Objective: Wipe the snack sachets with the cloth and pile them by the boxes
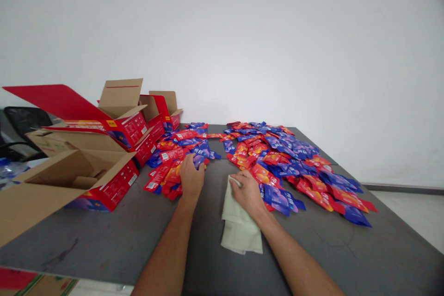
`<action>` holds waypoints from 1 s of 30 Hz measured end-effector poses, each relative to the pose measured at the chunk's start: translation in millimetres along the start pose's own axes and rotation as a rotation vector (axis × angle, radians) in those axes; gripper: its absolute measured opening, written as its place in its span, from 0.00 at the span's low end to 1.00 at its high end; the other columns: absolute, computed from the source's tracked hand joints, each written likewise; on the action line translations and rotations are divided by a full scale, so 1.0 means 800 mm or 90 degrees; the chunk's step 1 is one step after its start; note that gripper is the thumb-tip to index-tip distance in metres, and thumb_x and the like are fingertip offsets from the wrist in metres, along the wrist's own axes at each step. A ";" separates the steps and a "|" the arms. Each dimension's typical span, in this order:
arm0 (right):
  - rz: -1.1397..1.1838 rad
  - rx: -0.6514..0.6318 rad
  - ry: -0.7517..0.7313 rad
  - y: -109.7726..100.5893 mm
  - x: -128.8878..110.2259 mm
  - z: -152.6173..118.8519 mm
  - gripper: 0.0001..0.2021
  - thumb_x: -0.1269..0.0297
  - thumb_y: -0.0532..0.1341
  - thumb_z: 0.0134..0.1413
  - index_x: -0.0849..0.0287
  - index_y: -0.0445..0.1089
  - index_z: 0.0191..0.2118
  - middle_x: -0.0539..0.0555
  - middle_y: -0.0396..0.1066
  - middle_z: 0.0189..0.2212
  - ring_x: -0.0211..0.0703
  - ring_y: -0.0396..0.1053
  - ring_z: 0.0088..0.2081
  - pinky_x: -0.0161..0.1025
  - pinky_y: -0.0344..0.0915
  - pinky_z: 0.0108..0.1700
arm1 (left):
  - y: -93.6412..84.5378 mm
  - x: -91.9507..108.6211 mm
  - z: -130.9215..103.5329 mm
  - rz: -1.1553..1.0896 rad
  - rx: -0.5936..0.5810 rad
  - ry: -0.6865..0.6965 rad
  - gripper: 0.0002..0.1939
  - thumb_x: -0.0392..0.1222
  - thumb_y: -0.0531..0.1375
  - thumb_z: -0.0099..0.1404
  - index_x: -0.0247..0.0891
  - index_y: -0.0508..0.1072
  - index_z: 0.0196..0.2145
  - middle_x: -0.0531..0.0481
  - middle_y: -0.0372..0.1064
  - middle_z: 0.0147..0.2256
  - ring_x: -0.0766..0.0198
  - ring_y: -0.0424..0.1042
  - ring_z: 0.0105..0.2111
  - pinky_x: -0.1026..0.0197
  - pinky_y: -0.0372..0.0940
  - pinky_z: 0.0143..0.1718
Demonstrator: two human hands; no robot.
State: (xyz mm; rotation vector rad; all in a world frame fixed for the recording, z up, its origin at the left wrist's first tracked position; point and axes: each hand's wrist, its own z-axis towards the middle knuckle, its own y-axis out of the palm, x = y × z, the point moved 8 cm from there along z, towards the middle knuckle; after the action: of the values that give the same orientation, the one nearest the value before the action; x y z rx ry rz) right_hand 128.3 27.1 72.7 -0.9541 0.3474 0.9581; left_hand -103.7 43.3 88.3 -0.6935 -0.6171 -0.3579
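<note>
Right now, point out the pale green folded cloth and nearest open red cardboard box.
Pale green folded cloth (239, 214): head view, middle folds.
Nearest open red cardboard box (117, 186): head view, printed side panel.

Grey table (208, 240) | red and blue packets (277, 196) | open boxes (118, 188) | pale cloth (241, 229)

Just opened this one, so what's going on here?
A person works at a dark table with both hands. The right hand grips a folded pale cloth. The left hand is at a purple packet in the left pile of red and blue packets; whether it is gripped is hard to tell. A larger spread of similar packets lies to the right, and open red cardboard boxes stand on the left.
</note>
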 end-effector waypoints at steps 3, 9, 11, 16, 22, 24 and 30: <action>-0.015 -0.006 0.014 0.002 0.006 0.000 0.09 0.68 0.60 0.59 0.57 0.79 0.41 0.55 0.71 0.36 0.43 0.71 0.38 0.38 0.68 0.44 | -0.008 -0.019 0.008 0.064 0.032 -0.009 0.20 0.38 0.56 0.62 0.35 0.68 0.52 0.37 0.68 0.53 0.47 0.64 0.57 0.41 0.53 0.62; -0.093 -0.027 0.065 0.000 0.018 0.002 0.11 0.68 0.59 0.58 0.61 0.78 0.42 0.58 0.73 0.38 0.45 0.72 0.41 0.38 0.67 0.49 | 0.025 -0.010 -0.003 0.052 -0.026 0.062 0.16 0.37 0.56 0.63 0.37 0.71 0.49 0.39 0.68 0.54 0.48 0.63 0.59 0.42 0.52 0.63; -0.141 -0.039 0.088 -0.006 0.022 0.003 0.13 0.68 0.59 0.58 0.62 0.77 0.46 0.60 0.73 0.40 0.47 0.72 0.44 0.39 0.66 0.51 | 0.038 0.000 -0.009 0.036 -0.059 0.089 0.15 0.37 0.56 0.63 0.37 0.72 0.47 0.39 0.70 0.53 0.49 0.64 0.57 0.43 0.55 0.62; -0.252 -0.014 0.194 -0.035 0.044 0.008 0.19 0.65 0.59 0.58 0.63 0.70 0.55 0.64 0.68 0.50 0.52 0.70 0.50 0.42 0.65 0.53 | 0.071 0.024 -0.032 -0.022 -0.167 0.127 0.15 0.37 0.57 0.62 0.34 0.74 0.47 0.38 0.71 0.52 0.51 0.66 0.56 0.45 0.57 0.61; -0.275 0.019 0.247 -0.050 0.086 0.007 0.28 0.68 0.61 0.53 0.64 0.61 0.61 0.68 0.62 0.55 0.56 0.69 0.51 0.44 0.66 0.50 | 0.105 0.063 -0.077 -0.132 -0.343 0.206 0.20 0.37 0.60 0.60 0.38 0.74 0.51 0.41 0.72 0.53 0.52 0.67 0.56 0.45 0.57 0.61; -0.258 0.025 0.222 -0.047 0.096 0.007 0.29 0.69 0.61 0.51 0.64 0.61 0.61 0.69 0.65 0.52 0.57 0.70 0.49 0.45 0.66 0.48 | 0.111 0.070 -0.090 -0.164 -0.391 0.213 0.23 0.37 0.61 0.59 0.39 0.73 0.53 0.40 0.71 0.53 0.51 0.67 0.56 0.45 0.57 0.61; -0.225 0.022 0.133 -0.029 0.099 0.005 0.27 0.70 0.62 0.51 0.62 0.63 0.59 0.66 0.68 0.48 0.55 0.72 0.46 0.45 0.66 0.47 | 0.118 0.070 -0.106 -0.175 -0.485 0.167 0.27 0.42 0.62 0.58 0.42 0.70 0.56 0.40 0.68 0.56 0.46 0.63 0.59 0.44 0.53 0.62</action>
State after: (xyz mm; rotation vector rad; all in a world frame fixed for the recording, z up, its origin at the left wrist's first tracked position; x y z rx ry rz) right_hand 191.3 67.9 37.3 -1.0460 0.3543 0.5300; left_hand 21.1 47.3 27.1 -1.2653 -0.3097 -0.9497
